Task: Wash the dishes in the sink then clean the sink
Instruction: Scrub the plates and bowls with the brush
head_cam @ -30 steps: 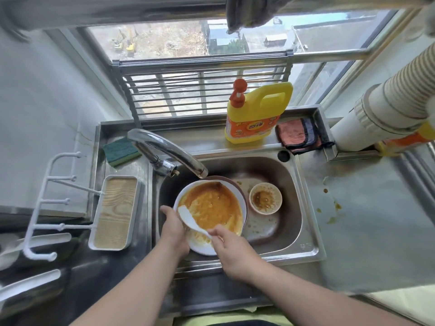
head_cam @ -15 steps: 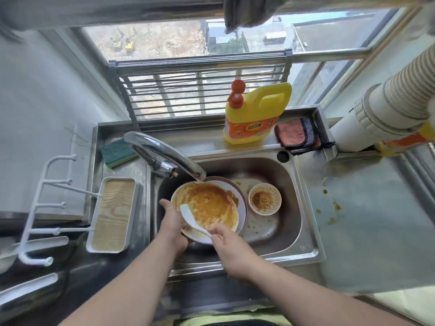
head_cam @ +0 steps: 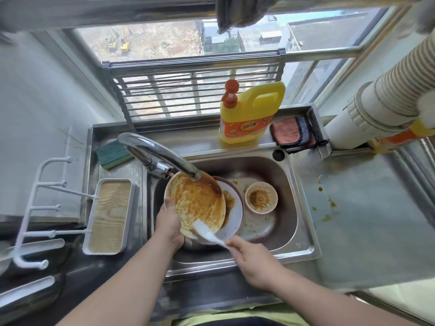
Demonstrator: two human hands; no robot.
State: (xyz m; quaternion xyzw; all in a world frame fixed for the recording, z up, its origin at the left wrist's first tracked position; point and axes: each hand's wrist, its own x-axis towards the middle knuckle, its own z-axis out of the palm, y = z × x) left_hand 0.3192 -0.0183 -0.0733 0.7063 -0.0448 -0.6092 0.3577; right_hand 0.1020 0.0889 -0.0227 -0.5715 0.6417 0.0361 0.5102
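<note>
My left hand (head_cam: 170, 225) grips the left rim of a sauce-smeared plate (head_cam: 196, 203), lifted and tilted under the faucet spout (head_cam: 162, 156). A second dirty plate (head_cam: 234, 215) lies beneath it in the steel sink (head_cam: 303, 234). My right hand (head_cam: 253, 261) pinches the handle of a white spoon (head_cam: 207, 232), whose bowl rests against the tilted plate's lower edge. A small bowl (head_cam: 260, 200) with brown residue sits in the sink to the right of the plates.
A yellow detergent bottle (head_cam: 249, 114) and folded cloths (head_cam: 295, 134) stand on the ledge behind the sink. A green sponge (head_cam: 113, 154) lies at the back left, above a white tray (head_cam: 109, 216). Sauce drips (head_cam: 328, 208) mark the counter on the right.
My left hand has lifted and tilted the top plate up towards the faucet, uncovering the plate beneath. My right hand with the spoon has slid towards the plate's lower edge.
</note>
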